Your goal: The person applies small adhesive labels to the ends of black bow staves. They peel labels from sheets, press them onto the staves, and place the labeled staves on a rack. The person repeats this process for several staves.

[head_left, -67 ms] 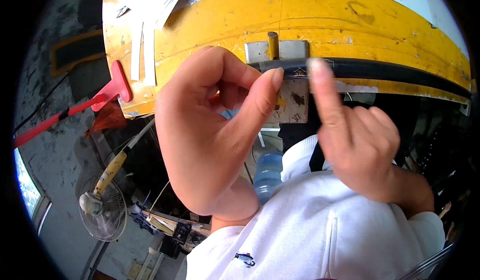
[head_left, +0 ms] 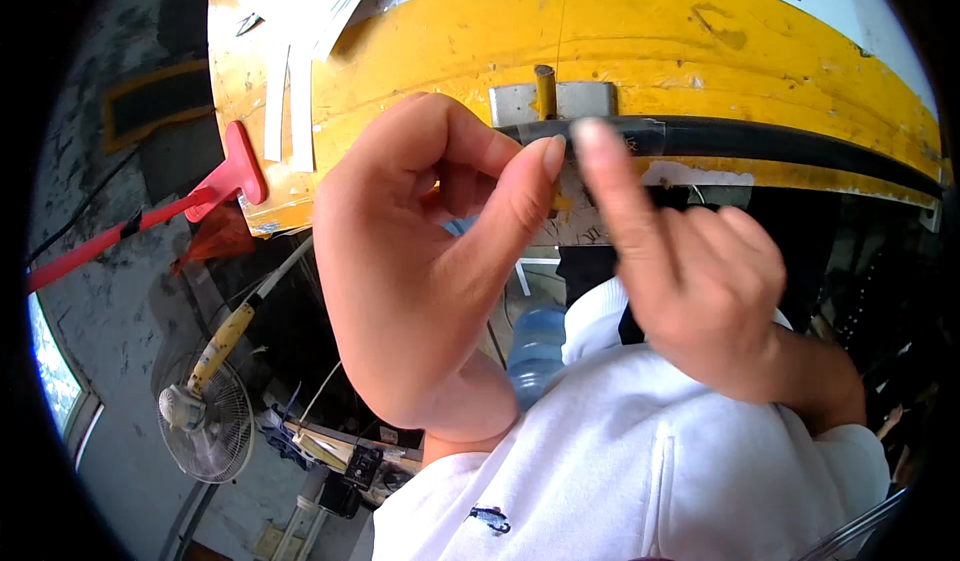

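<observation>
A long black tube or bar (head_left: 790, 142) lies along the near edge of the yellow table, curving toward the right. A clear film (head_left: 650, 136) with small markings sits on it. My left hand (head_left: 425, 246) is closed in a pinch at the tube, thumb and index fingertip close together; what lies between them is hidden. My right hand (head_left: 690, 271) stretches its index finger to the tube, just right of my left thumb, while its other fingers curl in. That fingertip is blurred, and nothing shows in the hand. Behind the tube stand a metal plate (head_left: 587, 101) and a short upright rod (head_left: 545, 91).
Paper strips (head_left: 300, 111) lie on the yellow tabletop (head_left: 430, 41) at the left. A red T-shaped handle (head_left: 238, 166) reaches its left corner. Below are a fan (head_left: 205, 421) and a blue-tinted water bottle (head_left: 535, 346). Papers (head_left: 830, 1) lie at the far right.
My right index fingertip has moved left along the tube, toward my left thumb, uncovering the film's right part. My left hand keeps its pinch nearly in place.
</observation>
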A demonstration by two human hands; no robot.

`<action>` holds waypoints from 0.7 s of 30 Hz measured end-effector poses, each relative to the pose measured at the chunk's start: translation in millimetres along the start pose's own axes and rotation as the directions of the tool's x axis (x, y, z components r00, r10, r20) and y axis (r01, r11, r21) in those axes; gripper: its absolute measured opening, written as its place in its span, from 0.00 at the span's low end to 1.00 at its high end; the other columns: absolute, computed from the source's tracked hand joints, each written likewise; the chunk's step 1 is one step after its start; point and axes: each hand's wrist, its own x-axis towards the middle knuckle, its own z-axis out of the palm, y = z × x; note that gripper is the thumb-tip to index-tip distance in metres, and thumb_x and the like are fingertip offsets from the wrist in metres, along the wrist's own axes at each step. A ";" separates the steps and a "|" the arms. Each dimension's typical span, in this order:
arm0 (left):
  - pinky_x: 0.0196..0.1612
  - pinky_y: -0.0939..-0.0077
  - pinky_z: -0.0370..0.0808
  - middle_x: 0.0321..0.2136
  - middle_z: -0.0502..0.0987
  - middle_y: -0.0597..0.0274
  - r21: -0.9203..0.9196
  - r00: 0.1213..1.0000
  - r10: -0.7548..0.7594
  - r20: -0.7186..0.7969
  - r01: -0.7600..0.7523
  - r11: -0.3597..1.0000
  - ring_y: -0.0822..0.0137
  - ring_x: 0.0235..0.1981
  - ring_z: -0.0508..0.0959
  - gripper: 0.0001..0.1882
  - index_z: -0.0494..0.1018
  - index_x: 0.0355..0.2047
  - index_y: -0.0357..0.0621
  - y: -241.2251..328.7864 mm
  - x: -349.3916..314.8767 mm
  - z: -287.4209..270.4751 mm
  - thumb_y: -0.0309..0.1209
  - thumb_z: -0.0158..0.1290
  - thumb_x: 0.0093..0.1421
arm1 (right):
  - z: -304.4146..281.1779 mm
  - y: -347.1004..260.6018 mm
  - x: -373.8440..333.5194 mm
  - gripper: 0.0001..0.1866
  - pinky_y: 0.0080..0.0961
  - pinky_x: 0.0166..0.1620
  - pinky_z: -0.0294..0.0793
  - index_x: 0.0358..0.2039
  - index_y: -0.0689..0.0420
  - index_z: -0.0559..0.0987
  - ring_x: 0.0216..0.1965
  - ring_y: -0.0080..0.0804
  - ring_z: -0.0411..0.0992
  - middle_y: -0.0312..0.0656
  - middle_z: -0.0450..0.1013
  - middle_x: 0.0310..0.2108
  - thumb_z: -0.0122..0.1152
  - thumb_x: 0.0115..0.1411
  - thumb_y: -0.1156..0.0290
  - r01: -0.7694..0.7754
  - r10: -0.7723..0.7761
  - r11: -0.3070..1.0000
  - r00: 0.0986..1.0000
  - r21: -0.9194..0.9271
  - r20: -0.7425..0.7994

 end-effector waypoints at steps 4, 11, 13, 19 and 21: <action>0.26 0.92 0.66 0.21 0.73 0.71 -0.038 0.999 -0.020 -0.041 0.019 0.999 0.84 0.22 0.70 0.09 0.70 0.24 0.37 -0.6 -1.2 3.4 0.23 0.60 0.57 | -8.8 7.8 0.5 0.35 0.22 0.19 0.55 0.58 0.57 0.72 0.13 0.22 0.56 0.29 0.53 0.12 0.55 0.45 0.84 0.014 -0.015 0.997 1.000 -0.070 -0.006; 0.26 0.93 0.66 0.24 0.73 0.69 0.045 0.997 -0.019 -0.071 0.022 0.999 0.84 0.23 0.70 0.10 0.71 0.25 0.37 -1.3 -3.8 3.8 0.26 0.62 0.55 | -34.8 71.9 -17.1 0.23 0.24 0.28 0.63 0.43 0.57 0.80 0.25 0.29 0.64 0.36 0.64 0.21 0.65 0.43 0.83 -0.013 -0.027 0.970 0.986 -0.241 -0.162; 0.27 0.92 0.65 0.28 0.73 0.67 0.178 0.988 0.118 -0.100 -0.099 0.979 0.83 0.24 0.69 0.10 0.71 0.26 0.36 -5.7 -4.3 3.0 0.25 0.62 0.55 | -36.7 76.8 -11.6 0.17 0.29 0.36 0.66 0.36 0.57 0.81 0.29 0.34 0.68 0.37 0.68 0.25 0.65 0.41 0.78 -0.030 -0.030 0.964 0.975 -0.264 -0.219; 0.23 0.90 0.61 0.30 0.74 0.64 0.056 0.968 0.198 -0.157 -0.191 0.980 0.82 0.22 0.67 0.11 0.72 0.38 0.33 36.0 -33.5 9.3 0.30 0.54 0.61 | -92.2 77.8 -19.3 0.19 0.31 0.44 0.69 0.40 0.63 0.80 0.41 0.37 0.72 0.44 0.74 0.37 0.62 0.44 0.87 0.051 -0.056 0.995 0.997 -0.089 -0.044; 0.22 0.90 0.60 0.27 0.75 0.64 0.037 0.982 0.180 -0.057 -0.178 0.983 0.82 0.21 0.67 0.17 0.73 0.42 0.31 54.8 -49.3 9.7 0.36 0.52 0.63 | -119.2 79.9 -23.0 0.19 0.31 0.46 0.71 0.42 0.65 0.79 0.42 0.38 0.72 0.45 0.74 0.39 0.61 0.47 0.87 0.088 -0.091 0.987 0.996 -0.133 -0.018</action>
